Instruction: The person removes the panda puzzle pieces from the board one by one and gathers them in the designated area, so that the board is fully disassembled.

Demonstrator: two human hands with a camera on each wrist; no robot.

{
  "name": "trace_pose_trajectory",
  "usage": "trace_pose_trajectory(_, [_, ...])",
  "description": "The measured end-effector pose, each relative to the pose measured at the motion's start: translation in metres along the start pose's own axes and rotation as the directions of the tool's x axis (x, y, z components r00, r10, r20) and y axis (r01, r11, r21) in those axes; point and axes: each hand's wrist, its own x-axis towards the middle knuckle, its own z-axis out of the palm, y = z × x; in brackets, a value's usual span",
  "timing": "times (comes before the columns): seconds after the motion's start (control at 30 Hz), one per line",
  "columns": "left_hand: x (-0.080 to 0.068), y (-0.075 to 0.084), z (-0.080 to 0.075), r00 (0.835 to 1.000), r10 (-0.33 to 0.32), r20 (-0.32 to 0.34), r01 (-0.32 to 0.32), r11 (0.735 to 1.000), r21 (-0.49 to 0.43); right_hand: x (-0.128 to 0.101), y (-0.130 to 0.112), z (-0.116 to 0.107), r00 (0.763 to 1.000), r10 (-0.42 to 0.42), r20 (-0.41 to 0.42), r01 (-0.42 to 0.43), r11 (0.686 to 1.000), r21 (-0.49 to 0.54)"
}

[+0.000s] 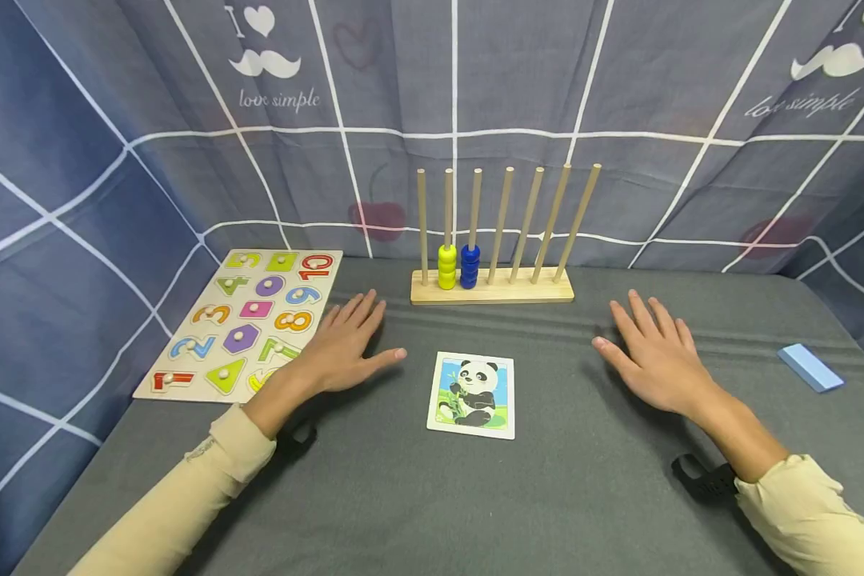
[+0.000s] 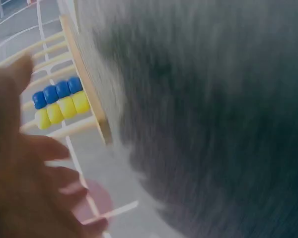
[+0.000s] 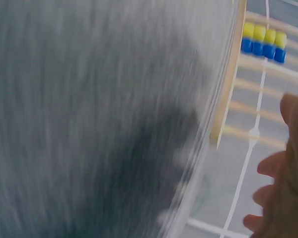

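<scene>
Both hands lie flat, palm down, on a grey cloth table (image 1: 547, 496). My left hand (image 1: 346, 340) rests with fingers spread, just right of a number puzzle board (image 1: 248, 320). My right hand (image 1: 651, 352) is spread the same way and holds nothing. Between them lies a small panda picture card (image 1: 473, 394). Behind it stands a wooden rod rack (image 1: 493, 284) with yellow beads (image 1: 447, 267) and blue beads (image 1: 470, 266) on two rods. The wrist views are blurred; the left hand (image 2: 25, 173) and the right hand (image 3: 283, 183) show with the beads (image 2: 59, 101) (image 3: 263, 39) beyond.
A light blue block (image 1: 810, 367) lies near the table's right edge. A blue-grey checked curtain (image 1: 475, 104) closes off the back and both sides.
</scene>
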Motion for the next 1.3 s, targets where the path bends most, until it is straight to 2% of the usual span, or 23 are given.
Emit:
trace_pose_trajectory(0.07, [-0.003, 0.005, 0.002, 0.996, 0.068, -0.055, -0.076, 0.983, -0.167, -0.002, -0.012, 0.002, 0.996, -0.057, -0.07, 0.06, 0.997, 0.046])
trace_pose_trajectory(0.17, [-0.011, 0.018, 0.007, 0.981, 0.165, -0.102, -0.192, 0.905, -0.38, -0.003, -0.034, 0.008, 0.977, -0.13, -0.168, 0.15, 0.982, 0.114])
trace_pose_trajectory(0.23, [-0.016, 0.03, 0.013, 0.968, 0.233, -0.091, -0.25, 0.87, -0.424, -0.004, -0.05, 0.012, 0.963, -0.167, -0.21, 0.202, 0.966, 0.159])
trace_pose_trajectory(0.27, [-0.018, 0.036, 0.017, 0.962, 0.263, -0.069, -0.267, 0.868, -0.419, -0.004, -0.058, 0.016, 0.958, -0.182, -0.221, 0.224, 0.957, 0.183])
trace_pose_trajectory(0.37, [-0.024, 0.051, 0.026, 0.951, 0.309, 0.009, -0.286, 0.89, -0.354, -0.001, -0.079, 0.027, 0.951, -0.219, -0.218, 0.271, 0.928, 0.254])
trace_pose_trajectory(0.43, [-0.025, 0.057, 0.03, 0.953, 0.298, 0.044, -0.27, 0.91, -0.314, 0.003, -0.093, 0.033, 0.953, -0.238, -0.187, 0.286, 0.91, 0.299])
trace_pose_trajectory(0.57, [-0.025, 0.061, 0.032, 0.962, 0.261, 0.08, -0.234, 0.939, -0.253, 0.017, -0.114, 0.046, 0.955, -0.273, -0.119, 0.297, 0.895, 0.333])
trace_pose_trajectory(0.7, [-0.022, 0.059, 0.031, 0.954, 0.278, 0.114, -0.248, 0.942, -0.225, 0.033, -0.129, 0.054, 0.951, -0.307, -0.042, 0.302, 0.89, 0.341])
trace_pose_trajectory(0.83, [-0.021, 0.058, 0.03, 0.943, 0.3, 0.141, -0.271, 0.943, -0.194, 0.048, -0.139, 0.055, 0.946, -0.317, 0.069, 0.278, 0.902, 0.33])
trace_pose_trajectory(1.0, [-0.02, 0.057, 0.029, 0.937, 0.312, 0.158, -0.289, 0.945, -0.15, 0.061, -0.145, 0.056, 0.929, -0.326, 0.175, 0.264, 0.915, 0.305])
trace_pose_trajectory(1.13, [-0.02, 0.058, 0.029, 0.936, 0.312, 0.163, -0.291, 0.946, -0.144, 0.062, -0.147, 0.059, 0.923, -0.327, 0.203, 0.258, 0.918, 0.302])
trace_pose_trajectory(1.3, [-0.02, 0.058, 0.03, 0.937, 0.311, 0.16, -0.289, 0.946, -0.15, 0.061, -0.148, 0.06, 0.927, -0.323, 0.191, 0.257, 0.918, 0.302])
